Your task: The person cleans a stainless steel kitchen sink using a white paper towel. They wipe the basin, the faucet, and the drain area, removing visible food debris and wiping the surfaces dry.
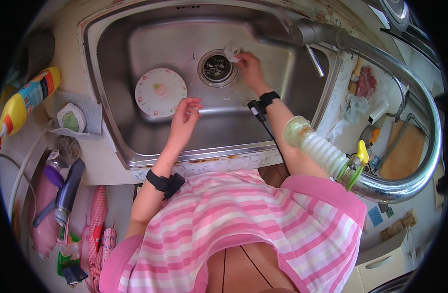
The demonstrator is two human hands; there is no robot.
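Observation:
My right hand point(250, 69) pinches a crumpled, whitish see-through piece point(231, 51), perhaps thin plastic or mesh, at the upper right rim of the sink drain point(217, 69). Pale stringy bits lie in the dark drain opening. My left hand point(186, 115) hovers over the front part of the stainless steel sink point(224, 141), its fingers loosely curled and apart, with nothing clearly held. Close to its fingertips, a white round plate point(161, 92) with a pink rim and small printed motifs rests on the sink floor.
A chrome faucet point(425, 91) with a ribbed extension hose point(319, 146) arches over my right arm. Left of the sink are a yellow bottle point(17, 106), a grey cloth point(92, 117) bearing a sponge point(70, 119), and a dark flask point(70, 186). Plastic bags point(355, 106) lie at right.

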